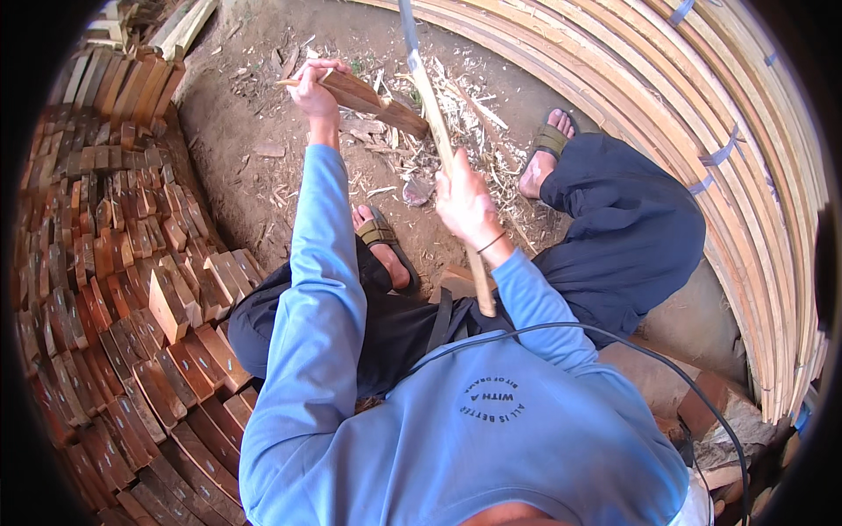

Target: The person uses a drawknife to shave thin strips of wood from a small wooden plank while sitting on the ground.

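Note:
My left hand (314, 88) grips one end of a reddish-brown wooden block (375, 101) and holds it out over the dirt floor. My right hand (465, 203) is closed around the pale wooden handle (478, 280) of a long chopping tool. Its metal blade (410, 39) runs up and away past the far end of the block. The tool's shaft crosses just right of the block, close to its lower end. Both arms are in light blue sleeves. I sit with dark trousers and sandalled feet (383, 247) apart.
Wood chips and shavings (456, 114) litter the dirt in front of me. A large stack of cut reddish wood blocks (132, 263) fills the left side. Bundled long pale wooden slats (728, 131) curve along the right. Bricks (667, 377) lie under my right side.

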`<state>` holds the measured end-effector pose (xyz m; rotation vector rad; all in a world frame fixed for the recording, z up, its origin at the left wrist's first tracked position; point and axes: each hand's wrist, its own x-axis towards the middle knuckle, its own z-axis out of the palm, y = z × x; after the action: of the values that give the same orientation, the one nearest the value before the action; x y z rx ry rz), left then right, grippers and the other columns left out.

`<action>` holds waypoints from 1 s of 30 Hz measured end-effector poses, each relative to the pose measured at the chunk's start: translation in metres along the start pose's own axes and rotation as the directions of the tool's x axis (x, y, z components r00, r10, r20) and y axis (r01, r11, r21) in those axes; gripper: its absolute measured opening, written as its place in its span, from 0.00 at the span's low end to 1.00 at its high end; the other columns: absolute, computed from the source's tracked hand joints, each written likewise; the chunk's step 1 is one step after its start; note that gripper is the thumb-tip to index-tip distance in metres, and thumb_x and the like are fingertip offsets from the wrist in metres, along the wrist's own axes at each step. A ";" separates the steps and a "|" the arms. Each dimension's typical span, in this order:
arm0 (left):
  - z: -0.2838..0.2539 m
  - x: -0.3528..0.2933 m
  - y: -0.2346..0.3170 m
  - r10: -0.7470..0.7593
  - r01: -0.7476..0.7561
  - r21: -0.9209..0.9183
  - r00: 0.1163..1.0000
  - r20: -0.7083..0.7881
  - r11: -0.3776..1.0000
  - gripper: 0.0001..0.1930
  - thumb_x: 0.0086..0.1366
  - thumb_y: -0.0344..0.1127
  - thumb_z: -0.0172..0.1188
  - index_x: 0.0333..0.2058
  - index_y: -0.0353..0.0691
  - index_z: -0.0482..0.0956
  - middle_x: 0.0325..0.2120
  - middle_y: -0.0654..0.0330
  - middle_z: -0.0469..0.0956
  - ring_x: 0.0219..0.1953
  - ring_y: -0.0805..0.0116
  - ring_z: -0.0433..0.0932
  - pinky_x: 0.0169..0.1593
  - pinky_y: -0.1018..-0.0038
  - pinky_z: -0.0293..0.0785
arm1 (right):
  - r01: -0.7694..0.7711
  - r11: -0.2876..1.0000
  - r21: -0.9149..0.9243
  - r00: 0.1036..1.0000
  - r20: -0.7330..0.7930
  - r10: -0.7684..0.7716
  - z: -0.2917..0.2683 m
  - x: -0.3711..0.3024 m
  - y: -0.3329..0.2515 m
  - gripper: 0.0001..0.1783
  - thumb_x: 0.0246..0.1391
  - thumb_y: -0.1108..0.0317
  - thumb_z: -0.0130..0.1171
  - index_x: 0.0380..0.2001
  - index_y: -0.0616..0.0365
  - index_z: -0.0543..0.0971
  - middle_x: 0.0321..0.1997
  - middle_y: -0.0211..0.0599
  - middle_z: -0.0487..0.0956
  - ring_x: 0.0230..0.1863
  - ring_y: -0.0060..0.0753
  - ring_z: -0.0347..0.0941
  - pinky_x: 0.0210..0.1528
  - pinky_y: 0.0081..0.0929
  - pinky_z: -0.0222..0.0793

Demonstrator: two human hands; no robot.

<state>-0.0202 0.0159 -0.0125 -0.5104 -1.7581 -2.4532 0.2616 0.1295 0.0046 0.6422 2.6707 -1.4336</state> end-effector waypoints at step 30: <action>-0.006 0.003 0.003 0.011 -0.011 0.001 1.000 0.009 1.000 0.12 0.56 0.29 0.43 0.22 0.30 0.74 0.19 0.47 0.75 0.23 0.57 0.77 0.33 0.65 0.76 | 0.013 0.999 0.040 0.996 0.085 -0.016 0.033 0.008 0.018 0.09 0.56 0.71 0.50 0.37 0.63 0.64 0.22 0.52 0.74 0.27 0.54 0.75 0.29 0.46 0.69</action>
<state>-0.0233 0.0096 -0.0109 -0.5304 -1.7543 -2.4462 0.2564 0.1141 -0.0301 0.5524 2.5939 -1.4853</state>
